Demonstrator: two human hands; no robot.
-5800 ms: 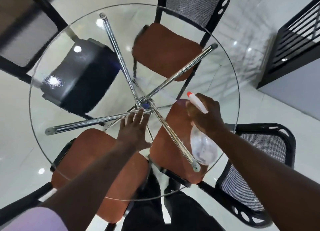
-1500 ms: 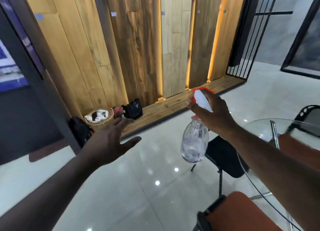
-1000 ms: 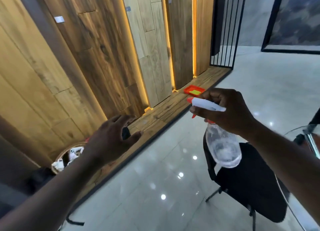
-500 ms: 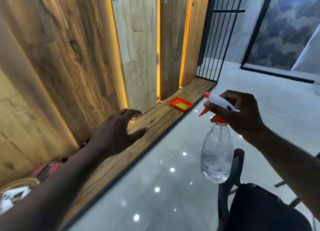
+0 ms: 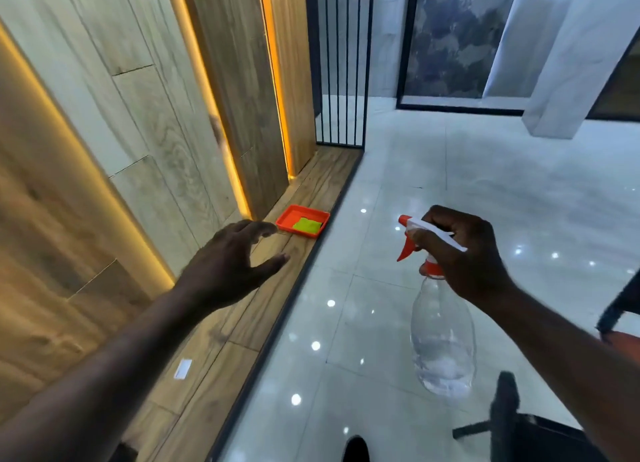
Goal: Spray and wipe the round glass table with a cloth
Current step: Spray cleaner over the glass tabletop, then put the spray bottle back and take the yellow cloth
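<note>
My right hand (image 5: pixel 465 257) grips the neck of a clear spray bottle (image 5: pixel 441 344) with a white head and orange trigger; the bottle hangs upright over the tiled floor. My left hand (image 5: pixel 228 264) is stretched forward, empty, fingers spread. Beyond its fingertips an orange tray (image 5: pixel 302 220) sits on the low wooden ledge, and a yellow-green cloth (image 5: pixel 307 225) lies folded inside it. The round glass table is out of view.
A wooden ledge (image 5: pixel 242 323) runs along lit wood wall panels on the left. Glossy white floor tiles (image 5: pixel 450 184) spread ahead. A black chair (image 5: pixel 519 427) stands at the lower right, an orange-seated chair (image 5: pixel 623 326) at the right edge, and a black barred gate (image 5: pixel 341 63) stands ahead.
The view has turned from the glass table to the wall ledge and drawn closer to the orange tray. My left hand reaches further toward it; the bottle stays in my right hand.
</note>
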